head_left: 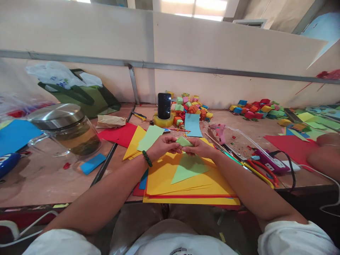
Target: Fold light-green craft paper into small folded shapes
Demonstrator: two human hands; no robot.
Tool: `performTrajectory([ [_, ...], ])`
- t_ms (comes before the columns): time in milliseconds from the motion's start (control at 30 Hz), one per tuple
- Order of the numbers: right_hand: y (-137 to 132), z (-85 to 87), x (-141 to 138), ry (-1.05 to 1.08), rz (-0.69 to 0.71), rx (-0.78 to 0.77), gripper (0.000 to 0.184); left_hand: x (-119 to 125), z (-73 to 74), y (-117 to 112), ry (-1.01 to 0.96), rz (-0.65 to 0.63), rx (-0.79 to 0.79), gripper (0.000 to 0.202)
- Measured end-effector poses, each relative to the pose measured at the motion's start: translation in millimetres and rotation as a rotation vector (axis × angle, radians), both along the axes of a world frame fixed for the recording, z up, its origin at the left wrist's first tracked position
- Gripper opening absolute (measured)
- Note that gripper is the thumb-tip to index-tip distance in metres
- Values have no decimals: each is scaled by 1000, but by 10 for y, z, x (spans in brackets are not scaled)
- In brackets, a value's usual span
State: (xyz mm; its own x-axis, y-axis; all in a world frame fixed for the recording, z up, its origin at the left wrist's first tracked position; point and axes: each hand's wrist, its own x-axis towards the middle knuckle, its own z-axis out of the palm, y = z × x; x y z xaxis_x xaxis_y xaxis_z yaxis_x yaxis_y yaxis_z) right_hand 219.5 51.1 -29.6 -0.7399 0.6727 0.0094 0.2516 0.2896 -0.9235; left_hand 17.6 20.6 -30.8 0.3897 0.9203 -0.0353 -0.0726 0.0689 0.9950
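Note:
A small folded piece of light green paper [184, 141] is pinched between both of my hands, above a stack of yellow paper sheets [164, 177]. My left hand [168, 144], with a dark green bead bracelet at its wrist, grips the left side of the folded paper. On the other side, my right hand [198, 148] has its fingers closed on the right edge. Just below them a flat light green sheet [188, 168] lies on the yellow stack. Another light green sheet [151, 138] rests beyond my left hand, on more yellow paper.
A phone [164, 106] stands in a yellow tape roll [163, 121] before a heap of folded paper cubes [180, 108]. Scissors [239, 154], a pink glue gun [219, 131] and a purple box [275, 163] lie right. A glass jug [77, 138] stands left; another person's arm [325, 156] shows far right.

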Motion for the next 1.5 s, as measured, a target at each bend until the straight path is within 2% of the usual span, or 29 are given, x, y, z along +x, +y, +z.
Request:
performTrajectory([
  [267, -1, 17, 30, -15, 35, 42, 45, -11, 43, -34, 74, -33, -3, 57],
  [400, -37, 74, 36, -65, -16, 94, 47, 9, 11, -30, 112, -17, -20, 60],
  [667, 0, 69, 83, -128, -27, 1, 54, -15, 47, -31, 118, -145, -91, 56],
  [867, 19, 63, 96, -149, -21, -113, 53, -63, 59, -18, 226, -240, -134, 52],
  [1067, -4, 67, 73, -125, -50, -154, 42, -54, 24, -14, 254, -257, -120, 49],
  [1267, -10, 77, 62, -120, -74, -155, 39, -42, -2, -10, 269, -240, -103, 47],
  [1500, 3, 25, 60, -142, -57, -72, 38, -12, 2, -32, 287, -242, -84, 39],
])
